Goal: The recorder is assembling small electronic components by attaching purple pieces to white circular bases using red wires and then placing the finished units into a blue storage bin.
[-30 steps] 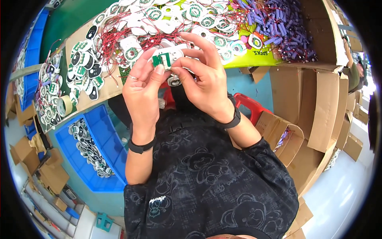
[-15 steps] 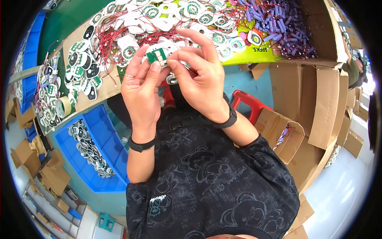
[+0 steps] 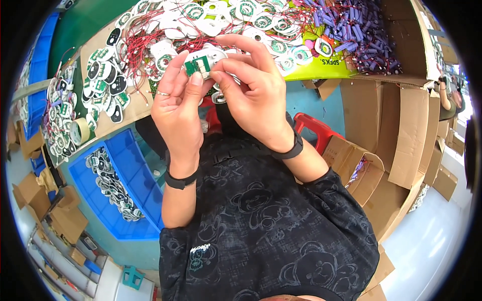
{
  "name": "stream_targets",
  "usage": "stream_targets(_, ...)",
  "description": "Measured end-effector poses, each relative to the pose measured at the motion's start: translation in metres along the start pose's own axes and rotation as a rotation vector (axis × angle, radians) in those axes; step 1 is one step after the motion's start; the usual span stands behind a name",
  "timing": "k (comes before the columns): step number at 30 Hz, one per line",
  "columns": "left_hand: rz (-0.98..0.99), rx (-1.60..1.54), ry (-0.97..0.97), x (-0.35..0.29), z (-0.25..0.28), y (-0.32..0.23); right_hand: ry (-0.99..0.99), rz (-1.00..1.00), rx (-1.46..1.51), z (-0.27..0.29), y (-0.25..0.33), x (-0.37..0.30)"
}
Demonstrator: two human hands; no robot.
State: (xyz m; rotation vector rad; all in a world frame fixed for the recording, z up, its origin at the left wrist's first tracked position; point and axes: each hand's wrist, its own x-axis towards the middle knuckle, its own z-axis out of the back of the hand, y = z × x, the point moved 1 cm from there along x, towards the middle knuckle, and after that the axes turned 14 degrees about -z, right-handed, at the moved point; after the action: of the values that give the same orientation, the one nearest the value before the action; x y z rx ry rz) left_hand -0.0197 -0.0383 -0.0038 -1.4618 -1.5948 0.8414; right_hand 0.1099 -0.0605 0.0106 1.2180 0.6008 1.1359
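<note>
While both forearms angle up from the lower edge, the hands come together over the desk's (image 3: 134,111) near edge, fingers pretty much meeting. Left hand (image 3: 175,110) is palm-up-ish, thumb pressed on the front of a white piece with a green circuit board (image 3: 193,66), fingers curled behind it, so that's a pinch. Right hand (image 3: 256,98) has its back turned outward, thumb and a fingertip pinching at the piece's right side, another finger arched above; can't make out the exact bit it's gripping. Both wrists look fairly straight, each with a black band.

Past that, red wires (image 3: 143,47) tangle with white parts toward the desk's far edge, and purple cylinders (image 3: 359,42) pile up at its right end. A tape roll (image 3: 80,133) sits by the near edge on the left, with a blue bin (image 3: 123,173) below.
</note>
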Motion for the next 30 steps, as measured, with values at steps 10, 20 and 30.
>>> stream_targets(10,-0.122,0.153,-0.035,-0.001,0.0,0.006,-0.063,0.029,0.011,-0.015,-0.009,0.002)
stream_targets(20,0.051,0.056,-0.055,0.004,0.013,-0.002,0.053,0.165,-0.09,-0.011,-0.018,0.001)
stream_targets(30,0.078,-0.038,-0.059,0.008,0.013,0.003,-0.035,0.242,-0.149,-0.019,-0.023,-0.001)
